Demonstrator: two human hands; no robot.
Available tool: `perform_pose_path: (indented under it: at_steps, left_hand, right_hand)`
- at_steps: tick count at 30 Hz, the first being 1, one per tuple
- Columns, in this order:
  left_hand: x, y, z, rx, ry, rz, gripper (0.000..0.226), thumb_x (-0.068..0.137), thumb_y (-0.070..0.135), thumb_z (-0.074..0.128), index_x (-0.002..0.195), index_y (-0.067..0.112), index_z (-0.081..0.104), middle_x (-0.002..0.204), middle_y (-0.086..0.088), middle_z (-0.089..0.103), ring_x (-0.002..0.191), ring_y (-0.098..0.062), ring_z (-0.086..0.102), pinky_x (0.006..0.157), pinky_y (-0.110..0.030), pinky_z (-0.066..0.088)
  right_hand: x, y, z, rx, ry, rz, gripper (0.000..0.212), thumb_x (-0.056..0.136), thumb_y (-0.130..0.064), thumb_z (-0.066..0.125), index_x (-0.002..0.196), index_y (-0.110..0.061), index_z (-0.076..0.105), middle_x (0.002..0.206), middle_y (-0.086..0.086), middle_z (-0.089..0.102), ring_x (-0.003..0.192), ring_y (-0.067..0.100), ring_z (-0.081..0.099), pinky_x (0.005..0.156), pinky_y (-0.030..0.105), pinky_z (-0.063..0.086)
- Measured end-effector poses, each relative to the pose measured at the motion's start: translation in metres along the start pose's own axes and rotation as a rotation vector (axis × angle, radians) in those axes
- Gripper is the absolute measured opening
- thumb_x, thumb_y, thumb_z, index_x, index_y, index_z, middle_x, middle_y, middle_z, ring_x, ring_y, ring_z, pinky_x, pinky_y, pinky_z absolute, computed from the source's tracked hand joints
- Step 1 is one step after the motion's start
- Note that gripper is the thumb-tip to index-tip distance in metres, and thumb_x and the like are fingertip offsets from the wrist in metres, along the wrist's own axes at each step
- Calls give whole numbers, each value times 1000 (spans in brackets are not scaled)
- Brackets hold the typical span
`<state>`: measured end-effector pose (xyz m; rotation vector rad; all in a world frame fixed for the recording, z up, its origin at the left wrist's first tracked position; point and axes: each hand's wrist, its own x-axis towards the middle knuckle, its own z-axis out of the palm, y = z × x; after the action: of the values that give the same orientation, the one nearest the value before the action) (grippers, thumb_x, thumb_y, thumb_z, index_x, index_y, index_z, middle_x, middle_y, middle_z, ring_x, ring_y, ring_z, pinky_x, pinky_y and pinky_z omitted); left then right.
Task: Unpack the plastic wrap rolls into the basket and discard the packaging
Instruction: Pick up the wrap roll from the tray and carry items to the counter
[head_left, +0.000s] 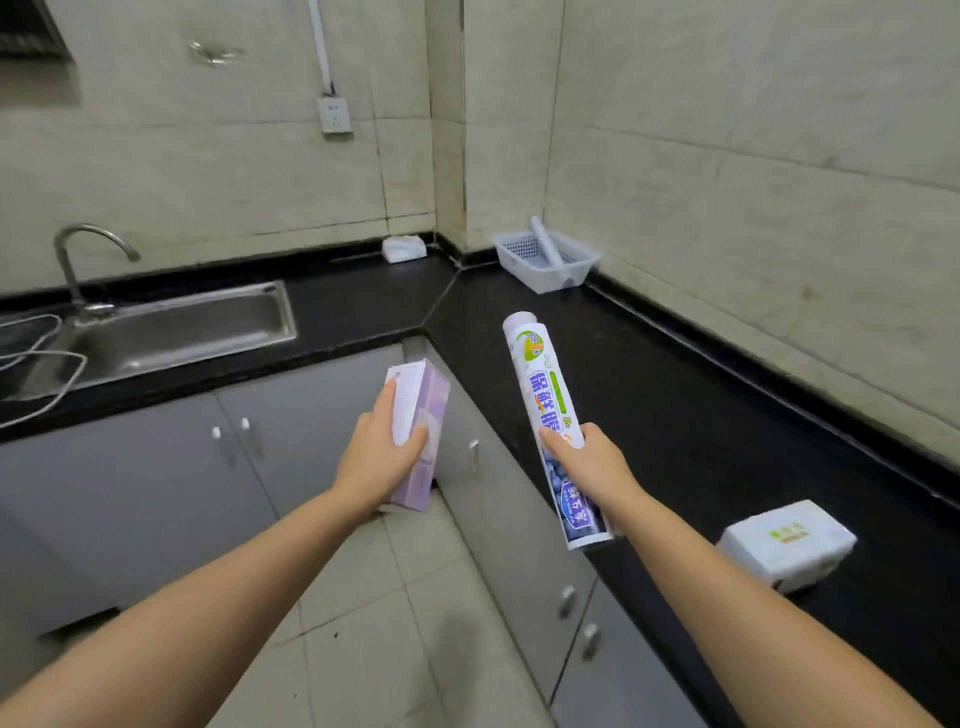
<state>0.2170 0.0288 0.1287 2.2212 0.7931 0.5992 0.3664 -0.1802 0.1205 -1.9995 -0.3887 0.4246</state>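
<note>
The black desk (675, 415) wraps round the corner, with a steel sink (171, 332) set in its left run. At the far corner sits the white basket (576, 273), one bare roll (548, 249) already lying in it, leaning up over the rim. Nearer, on the right, lies a white packet (787, 543).

The left hand (379, 457) has its grip closed round a lilac carton (421, 426), probably the emptied packaging, though its open end is hard to read. The right hand (587, 462) has its grip closed low on the printed plastic wrap roll (553, 431), which is held out over the desk edge, well apart from the basket.

To do this step well, carry the roll across and lay it flat beside the first, lengthwise along the basket, so neither tips out. Then the carton can go to the bin.
</note>
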Motion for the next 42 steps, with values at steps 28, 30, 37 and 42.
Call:
perform_pose_path:
  at_steps: [28,30,37,42]
  left_hand:
    - [421,-2,173,49,-418,165,72,83,41,49,143,42,8,126,-11,50,104,-26,52,82,-35,41]
    - [446,-5,194,50,-489,193,73,83,42,49,144,41,7,129,-10,48,107,-26,52,83,-34,41]
    - [550,-9,270,213,-784,438,76,85,41,50,145,39,5,128,-11,48,107,-27,54,90,-42,48]
    - [612,-13,306,302,-955,669,72,86,49,47,144,43,4,117,-8,47,97,-24,55,80,-39,50]
  right_hand:
    - [372,-19,9,-3,176,219,44,74,-57,61,96,-19,56,95,1,67,79,14,66,65,29,50]
    - [390,-11,10,9,218,251,43,75,-57,61,96,-19,55,94,0,67,78,12,65,61,27,49]
    - [458,12,29,-37,396,447,46,78,-58,57,98,-17,52,93,-1,64,79,15,63,64,30,47]
    - [491,10,57,-112,540,658,49,82,-56,54,102,-12,49,106,11,65,88,25,62,72,33,49]
